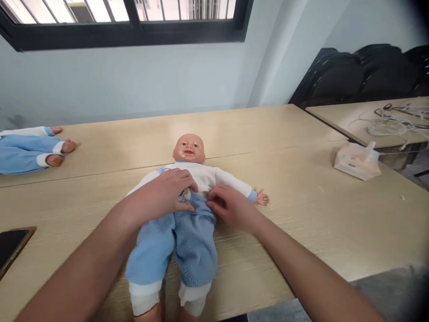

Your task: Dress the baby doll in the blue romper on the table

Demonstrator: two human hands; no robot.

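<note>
A baby doll (195, 250) lies on its back on the table, head away from me, in a white top and blue fleece trousers with white cuffs. My left hand (169, 190) rests over its belly, thumb and fingers apart around a small badge (185, 194) on the clothing. At the doll's waist, on the right side, my right hand (233, 206) pinches the edge of the outfit between thumb and fingers. The doll's arm (234, 181) stretches out beyond that hand. My left forearm partly covers its other arm.
Another doll (30, 147) in similar clothes lies at the far left of the wooden table (301, 214). A dark phone (13, 246) is at the left edge. A tissue pack (357, 161) stands on the right. Coiled cables (392, 123) and stacked black chairs (362, 74) are beyond it.
</note>
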